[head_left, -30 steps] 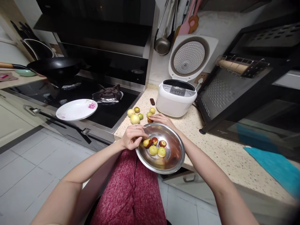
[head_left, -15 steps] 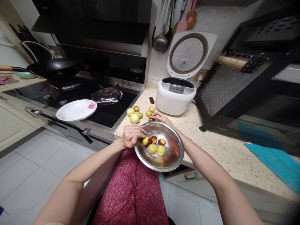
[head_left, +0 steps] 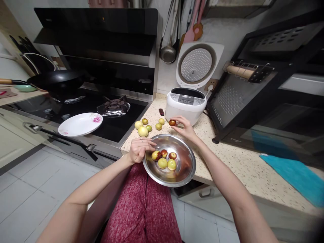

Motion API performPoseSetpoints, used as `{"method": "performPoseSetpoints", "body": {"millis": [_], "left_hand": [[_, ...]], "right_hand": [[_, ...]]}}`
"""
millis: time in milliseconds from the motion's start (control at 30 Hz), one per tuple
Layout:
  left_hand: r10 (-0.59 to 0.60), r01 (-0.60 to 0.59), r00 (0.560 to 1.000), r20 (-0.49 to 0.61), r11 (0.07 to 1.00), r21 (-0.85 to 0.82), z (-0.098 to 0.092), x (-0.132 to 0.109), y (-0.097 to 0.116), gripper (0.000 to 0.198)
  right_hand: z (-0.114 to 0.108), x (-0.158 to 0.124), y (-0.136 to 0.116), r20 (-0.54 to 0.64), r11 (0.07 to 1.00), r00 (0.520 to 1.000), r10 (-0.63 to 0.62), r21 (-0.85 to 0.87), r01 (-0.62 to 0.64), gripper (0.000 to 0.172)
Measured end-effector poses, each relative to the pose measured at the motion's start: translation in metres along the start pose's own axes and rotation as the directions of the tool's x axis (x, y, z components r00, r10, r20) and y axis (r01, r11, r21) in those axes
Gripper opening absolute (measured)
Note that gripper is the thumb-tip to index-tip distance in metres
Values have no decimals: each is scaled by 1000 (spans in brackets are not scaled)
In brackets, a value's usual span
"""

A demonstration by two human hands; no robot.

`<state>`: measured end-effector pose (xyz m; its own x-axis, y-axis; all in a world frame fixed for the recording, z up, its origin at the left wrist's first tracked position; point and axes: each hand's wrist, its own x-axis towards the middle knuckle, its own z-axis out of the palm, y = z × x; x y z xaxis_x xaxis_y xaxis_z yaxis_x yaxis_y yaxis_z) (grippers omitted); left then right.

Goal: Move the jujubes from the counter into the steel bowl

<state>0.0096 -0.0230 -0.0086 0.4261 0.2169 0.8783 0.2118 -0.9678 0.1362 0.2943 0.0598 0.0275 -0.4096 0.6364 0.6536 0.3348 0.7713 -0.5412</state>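
My left hand (head_left: 140,148) grips the left rim of a shiny steel bowl (head_left: 186,172), which sits partly over the counter's front edge. Inside the bowl lie several jujubes (head_left: 162,163), some yellow-green, some with reddish-brown patches. Above the bowl's far rim, my right hand (head_left: 186,127) pinches a reddish-brown jujube (head_left: 172,123) between thumb and fingers. Behind the bowl, several loose green and yellow jujubes (head_left: 143,131) rest on the speckled counter, two of them (head_left: 158,126) closer to my right hand.
A white rice cooker (head_left: 186,104) with its lid up stands behind my right hand. A floral white plate (head_left: 81,125) sits at the stove's front edge, near a wok (head_left: 57,81). A small dark red object (head_left: 161,112) lies beside the cooker. To the right are a dark oven (head_left: 253,111) and a blue cloth (head_left: 293,175).
My right hand has picked the reddish-brown jujube up from the counter behind the bowl and raised it slightly to the right. My left hand stays on the bowl's rim.
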Motion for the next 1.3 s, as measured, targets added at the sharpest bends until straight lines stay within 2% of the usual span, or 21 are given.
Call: {"method": "performPoseSetpoints", "body": {"millis": [67,133,233,300,533,800,900,967,1133,1200,1300], "left_hand": [[-18,18,1000,-2,999,29,0,-1,-2,61],[-19,20,1000,-12,997,70,0,-3,-4,58],[-27,28,1000,-8,992,124,-1,-4,-6,55],[-36,36,999,-2,990,137,-1,-4,-7,54],[-44,41,999,20,994,104,-2,-6,-7,51],[-46,43,999,28,994,101,-2,-6,-8,54],[-45,43,999,16,994,97,-2,-6,-7,53],[-50,48,999,10,995,92,-2,-7,-7,52],[-50,51,999,-6,995,82,0,-8,-9,51],[-47,48,999,-12,995,83,1,-8,-9,51],[-50,52,998,-25,995,87,2,-8,-10,51]], "right_hand": [[-8,0,-12,38,998,999,-6,68,3,31],[-10,-1,-25,145,993,989,-16,118,-1,28],[-8,-2,-39,323,986,945,-44,169,-11,27],[-5,-3,-42,390,986,918,-70,168,4,28],[1,-6,-46,506,997,860,-70,43,57,25],[3,-9,-46,526,997,849,-58,68,26,23],[5,-9,-45,503,994,863,-52,110,-4,19],[6,-9,-45,446,992,894,-44,128,-15,17],[5,-8,-41,146,998,989,21,58,-29,16],[3,-8,-35,49,999,998,43,0,-43,17],[2,-5,-20,-15,996,999,48,-71,-49,19]]}}
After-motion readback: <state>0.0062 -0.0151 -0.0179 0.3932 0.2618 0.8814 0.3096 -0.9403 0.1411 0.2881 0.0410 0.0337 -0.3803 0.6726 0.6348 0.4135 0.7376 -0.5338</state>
